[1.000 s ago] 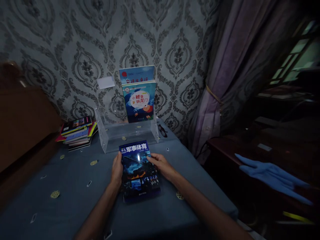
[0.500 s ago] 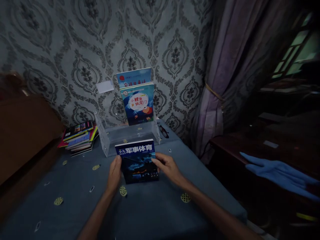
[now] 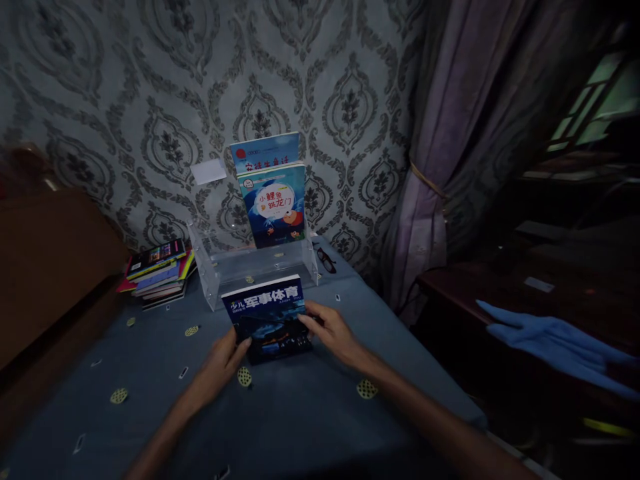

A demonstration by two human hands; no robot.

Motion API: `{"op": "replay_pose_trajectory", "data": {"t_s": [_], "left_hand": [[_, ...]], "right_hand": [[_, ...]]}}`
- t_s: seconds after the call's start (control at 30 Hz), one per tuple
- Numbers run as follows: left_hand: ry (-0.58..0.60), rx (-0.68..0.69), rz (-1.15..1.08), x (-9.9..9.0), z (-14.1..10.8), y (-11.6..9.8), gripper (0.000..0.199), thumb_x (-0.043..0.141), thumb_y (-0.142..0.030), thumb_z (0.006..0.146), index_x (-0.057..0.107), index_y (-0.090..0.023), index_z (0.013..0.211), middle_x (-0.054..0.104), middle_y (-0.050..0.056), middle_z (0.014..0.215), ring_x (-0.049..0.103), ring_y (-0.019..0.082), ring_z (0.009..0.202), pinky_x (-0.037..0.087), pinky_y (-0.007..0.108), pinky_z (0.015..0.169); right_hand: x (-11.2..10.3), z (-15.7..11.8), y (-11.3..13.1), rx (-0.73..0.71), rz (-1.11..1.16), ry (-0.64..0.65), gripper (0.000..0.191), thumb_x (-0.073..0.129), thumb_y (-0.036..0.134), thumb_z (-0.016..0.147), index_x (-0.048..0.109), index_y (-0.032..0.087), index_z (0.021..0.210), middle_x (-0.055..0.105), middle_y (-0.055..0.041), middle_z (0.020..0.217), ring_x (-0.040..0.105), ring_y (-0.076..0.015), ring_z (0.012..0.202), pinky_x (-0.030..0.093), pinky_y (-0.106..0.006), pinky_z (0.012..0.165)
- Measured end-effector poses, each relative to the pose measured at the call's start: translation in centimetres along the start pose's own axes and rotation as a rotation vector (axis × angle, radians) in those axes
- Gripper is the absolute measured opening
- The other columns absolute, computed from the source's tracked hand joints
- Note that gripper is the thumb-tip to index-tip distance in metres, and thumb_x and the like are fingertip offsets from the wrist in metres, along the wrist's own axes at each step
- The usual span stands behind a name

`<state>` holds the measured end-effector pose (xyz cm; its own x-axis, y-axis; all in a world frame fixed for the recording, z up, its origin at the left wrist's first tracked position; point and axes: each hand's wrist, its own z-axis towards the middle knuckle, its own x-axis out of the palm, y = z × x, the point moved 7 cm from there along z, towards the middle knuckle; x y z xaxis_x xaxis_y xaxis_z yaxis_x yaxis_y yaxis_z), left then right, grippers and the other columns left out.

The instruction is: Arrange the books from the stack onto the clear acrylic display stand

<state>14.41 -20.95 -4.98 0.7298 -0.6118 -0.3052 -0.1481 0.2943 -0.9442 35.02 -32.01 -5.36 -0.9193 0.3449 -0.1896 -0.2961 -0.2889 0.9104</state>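
Between my hands stands a dark blue book [image 3: 273, 327] with white lettering on its cover, tilted a little to the left. My left hand [image 3: 227, 357] grips its lower left edge, thumb on the cover. On its right edge my right hand [image 3: 327, 328] is closed, with the thumb in front and the other fingers partly hidden. Just behind the book is a clear acrylic book rack [image 3: 203, 267]. A blue picture book [image 3: 277, 207] stands upright at the rack's right side, with another blue book [image 3: 265, 150] rising behind it.
A stack of books [image 3: 157, 273] lies left of the rack, and glasses [image 3: 326, 260] lie to its right. The blue tablecloth [image 3: 310, 427] covers the table. A blue glove [image 3: 555, 343] rests on dark furniture at right; a brown box [image 3: 55, 260] stands at left.
The book has tipped slightly to the left. My left hand has slid lower along its left edge, and its thumb now lies on the cover. The right hand keeps its grip.
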Motion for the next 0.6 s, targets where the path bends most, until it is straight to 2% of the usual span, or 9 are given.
{"op": "replay_pose_trajectory", "data": {"t_s": [0.1,0.2,0.47,0.53,0.6], "left_hand": [[0.012,0.027,0.053,-0.3,1.2,-0.8,0.017,0.076,-0.035,0.077,0.073,-0.024,0.088,0.071,0.006,0.085,0.064,0.030,0.087,0.050,0.033,0.085],[-0.026,0.050,0.081,-0.5,2.4,-1.0,0.024,0.077,-0.037,0.075,0.073,-0.024,0.094,0.073,0.007,0.090,0.065,0.033,0.093,0.050,0.035,0.088],[0.000,0.074,0.108,0.2,3.5,0.9,0.041,0.076,-0.048,0.071,0.072,-0.023,0.104,0.074,0.010,0.110,0.064,0.036,0.108,0.050,0.039,0.094],[-0.009,0.107,0.116,0.0,4.2,0.2,0.043,0.076,-0.047,0.071,0.072,-0.023,0.106,0.074,0.010,0.109,0.065,0.036,0.106,0.050,0.039,0.094],[-0.016,0.171,0.154,-0.2,5.5,-1.6,0.041,0.074,-0.045,0.073,0.071,-0.023,0.108,0.074,0.010,0.105,0.066,0.035,0.102,0.050,0.039,0.093]], "right_hand": [[-0.3,1.1,0.3,-0.024,-0.001,-0.032,0.032,0.058,0.050,0.092,0.072,0.023,0.096,0.070,-0.0045,0.090,0.060,-0.0208,0.072,0.048,-0.030,0.060],[-0.6,1.9,0.4,-0.035,0.006,-0.069,0.030,0.060,0.051,0.090,0.072,0.024,0.096,0.069,-0.0041,0.087,0.059,-0.0222,0.074,0.047,-0.031,0.062],[-0.5,1.8,-1.7,-0.031,-0.095,-0.070,0.029,0.052,0.048,0.095,0.065,0.024,0.085,0.059,-0.0002,0.072,0.055,-0.0189,0.064,0.044,-0.030,0.060],[-0.9,2.5,-1.8,-0.038,-0.109,-0.061,0.030,0.050,0.048,0.095,0.063,0.023,0.084,0.058,0.0001,0.070,0.055,-0.0184,0.061,0.044,-0.030,0.058],[-2.0,3.9,-0.9,-0.081,-0.139,-0.090,0.031,0.051,0.049,0.094,0.062,0.023,0.081,0.056,0.0006,0.068,0.056,-0.0183,0.059,0.044,-0.031,0.058]]}}
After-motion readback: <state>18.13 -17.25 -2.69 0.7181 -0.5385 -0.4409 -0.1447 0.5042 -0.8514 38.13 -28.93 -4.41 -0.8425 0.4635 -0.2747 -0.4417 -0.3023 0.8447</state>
